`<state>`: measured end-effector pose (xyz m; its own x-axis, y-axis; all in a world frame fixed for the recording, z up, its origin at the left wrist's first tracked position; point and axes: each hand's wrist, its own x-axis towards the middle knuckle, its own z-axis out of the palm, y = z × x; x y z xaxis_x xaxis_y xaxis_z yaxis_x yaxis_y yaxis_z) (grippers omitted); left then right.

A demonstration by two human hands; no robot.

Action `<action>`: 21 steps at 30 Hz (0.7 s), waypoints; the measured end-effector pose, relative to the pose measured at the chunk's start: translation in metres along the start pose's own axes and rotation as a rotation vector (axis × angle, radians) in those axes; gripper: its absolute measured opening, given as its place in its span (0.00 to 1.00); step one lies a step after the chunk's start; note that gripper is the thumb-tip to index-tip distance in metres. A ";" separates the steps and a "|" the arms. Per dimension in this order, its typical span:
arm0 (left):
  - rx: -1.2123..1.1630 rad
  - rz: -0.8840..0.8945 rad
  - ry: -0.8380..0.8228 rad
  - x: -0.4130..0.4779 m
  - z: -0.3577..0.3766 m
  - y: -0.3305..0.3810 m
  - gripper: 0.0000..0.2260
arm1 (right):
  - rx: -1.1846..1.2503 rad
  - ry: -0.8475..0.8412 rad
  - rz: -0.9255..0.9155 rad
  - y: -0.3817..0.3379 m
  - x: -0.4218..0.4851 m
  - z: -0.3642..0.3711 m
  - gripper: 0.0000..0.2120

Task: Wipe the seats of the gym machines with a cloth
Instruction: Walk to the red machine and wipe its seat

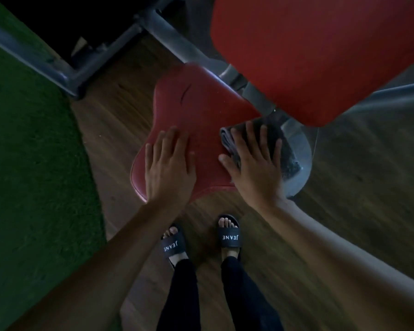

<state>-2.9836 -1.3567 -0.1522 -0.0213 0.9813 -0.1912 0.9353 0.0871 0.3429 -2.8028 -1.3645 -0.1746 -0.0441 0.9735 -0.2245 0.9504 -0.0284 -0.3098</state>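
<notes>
The wiping step is in hand. The right hand (pixel 253 163) presses a dark folded cloth (pixel 286 156) flat on the right edge of the red seat (pixel 201 111), and part of the cloth hangs past that edge. The left hand (pixel 169 163) lies palm-down on the near left of the seat, seemingly bracing. Neither grip is clamped on anything: both hands have their fingers straight and spread.

Most of the seat is bare to the left of the cloth and beyond it, so the next move probably calls for a firm sweep that way. The left hand sits in that path and would need to lift or shift. A crease in the far part of the seat may want extra pressure.

The red backrest (pixel 316 51) overhangs the far right corner — it crowds the cloth hand. A grey frame (pixel 167 34) runs behind, green turf (pixel 29 151) lies left, and sandals (pixel 230 237) stand on the wood floor (pixel 368 163).
</notes>
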 end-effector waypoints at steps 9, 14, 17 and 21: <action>0.042 0.109 0.032 0.017 0.010 -0.027 0.22 | -0.079 0.071 0.023 -0.031 0.012 0.014 0.28; 0.066 0.109 0.079 0.014 0.017 -0.025 0.21 | -0.155 0.020 0.047 0.016 -0.029 0.010 0.26; 0.093 0.108 0.094 0.015 0.017 -0.025 0.21 | -0.135 0.155 0.281 0.000 0.028 0.007 0.25; 0.102 0.097 0.075 0.015 0.016 -0.024 0.22 | -0.094 0.046 0.045 -0.013 -0.022 0.012 0.25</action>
<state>-3.0005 -1.3468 -0.1778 0.0478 0.9946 -0.0917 0.9651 -0.0224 0.2608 -2.8181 -1.3880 -0.1772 0.0117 0.9812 -0.1927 0.9758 -0.0533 -0.2120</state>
